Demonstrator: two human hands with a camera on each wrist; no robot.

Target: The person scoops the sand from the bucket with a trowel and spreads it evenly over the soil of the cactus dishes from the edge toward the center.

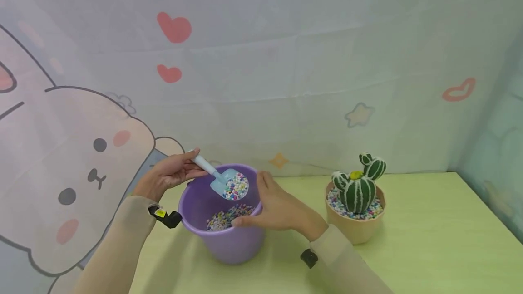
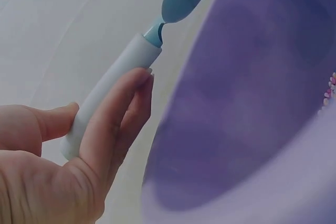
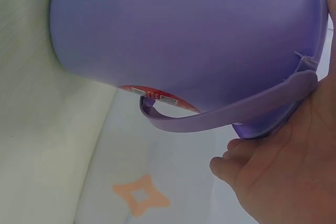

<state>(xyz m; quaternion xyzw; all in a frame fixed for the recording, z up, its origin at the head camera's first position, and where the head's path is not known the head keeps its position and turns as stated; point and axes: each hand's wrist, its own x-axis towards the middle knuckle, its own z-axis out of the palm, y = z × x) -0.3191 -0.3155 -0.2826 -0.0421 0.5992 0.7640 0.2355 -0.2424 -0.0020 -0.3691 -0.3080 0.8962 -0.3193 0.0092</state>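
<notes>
My left hand [image 1: 173, 172] grips the white handle of a small toy shovel [image 2: 113, 85] between thumb and fingers. Its light-blue scoop carries a heap of multicoloured beads [image 1: 237, 187] and is held tilted over the mouth of a purple bucket [image 1: 234, 246]. More beads [image 1: 224, 219] lie in the bottom of that bucket. At the bucket's right rim rests my right hand [image 1: 282, 203], fingers fairly straight and thumb stretched across the near rim. In the right wrist view, its palm lies against the rim beside the purple bail handle [image 3: 226, 116], which hangs down along the bucket's side.
To the right stands a peach-coloured pot [image 1: 353, 228] holding a knitted green cactus [image 1: 359, 194] and multicoloured beads. Both pot and bucket stand on a pale yellow-green table [image 1: 429, 244]. Close behind the table hangs a printed cloth backdrop [image 1: 302, 71].
</notes>
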